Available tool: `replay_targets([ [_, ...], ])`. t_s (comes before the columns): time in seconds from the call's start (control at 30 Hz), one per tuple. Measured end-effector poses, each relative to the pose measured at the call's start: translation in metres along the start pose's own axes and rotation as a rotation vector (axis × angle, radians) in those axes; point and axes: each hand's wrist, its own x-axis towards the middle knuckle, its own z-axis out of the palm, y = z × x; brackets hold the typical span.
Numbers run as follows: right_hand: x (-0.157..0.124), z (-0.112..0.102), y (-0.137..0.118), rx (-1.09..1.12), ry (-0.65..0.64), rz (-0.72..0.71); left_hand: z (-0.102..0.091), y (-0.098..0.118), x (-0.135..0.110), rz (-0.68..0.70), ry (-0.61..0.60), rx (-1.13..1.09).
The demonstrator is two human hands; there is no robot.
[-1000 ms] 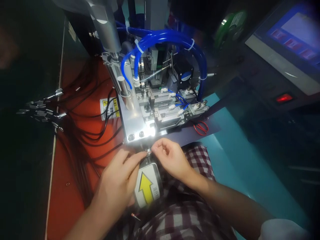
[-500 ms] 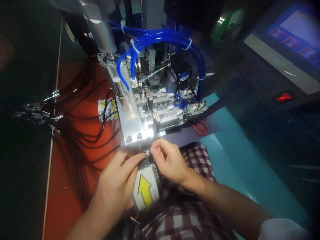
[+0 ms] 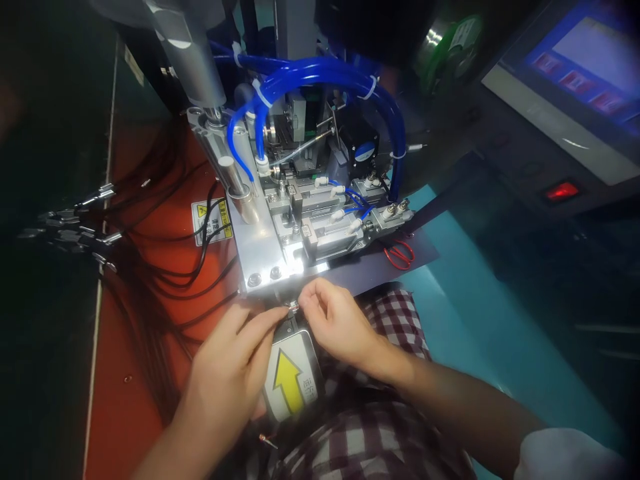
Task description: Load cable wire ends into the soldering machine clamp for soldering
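My left hand (image 3: 230, 370) and my right hand (image 3: 335, 320) meet just below the front edge of a metal machine fixture (image 3: 295, 220). Both pinch a small metal connector (image 3: 293, 307) between their fingertips. The left fingers come in from the left, the right thumb and forefinger from the right. Under the hands lies a white label with a yellow arrow (image 3: 290, 383). The cable behind the connector is hidden by my left hand.
Blue air hoses (image 3: 320, 73) arch over the fixture. A bundle of black cables with metal plugs (image 3: 90, 227) lies left on the orange surface (image 3: 130, 413). Red scissors (image 3: 400, 255) lie right of the fixture. A touchscreen panel (image 3: 575, 73) stands at the right.
The view has drifted slightly, shifting everything a little left and up. Both hands keep pinching the connector at the same spot below the fixture.
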Motion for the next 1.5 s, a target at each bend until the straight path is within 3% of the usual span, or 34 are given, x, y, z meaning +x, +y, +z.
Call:
replay_targets([
  [0.3,0.001,-0.008,-0.014,-0.138,-0.061,0.071,-0.002,0.001,0.002,-0.001,0.035,0.005],
  [0.6,0.005,-0.012,-0.007,0.032,-0.113,0.202,-0.001,0.000,0.001,-0.008,0.054,-0.006],
  [0.8,-0.006,-0.012,-0.007,0.006,0.036,0.009,-0.001,0.001,0.001,0.000,0.061,0.013],
  [0.93,-0.007,-0.003,-0.015,-0.072,0.059,-0.142,0.000,0.003,0.003,0.025,0.080,0.022],
  [1.03,-0.005,0.002,-0.017,-0.101,0.067,-0.169,0.001,0.005,0.005,0.024,0.091,0.022],
  [1.5,-0.001,-0.004,-0.009,0.100,0.009,0.052,-0.001,0.001,-0.001,-0.032,0.044,0.001],
])
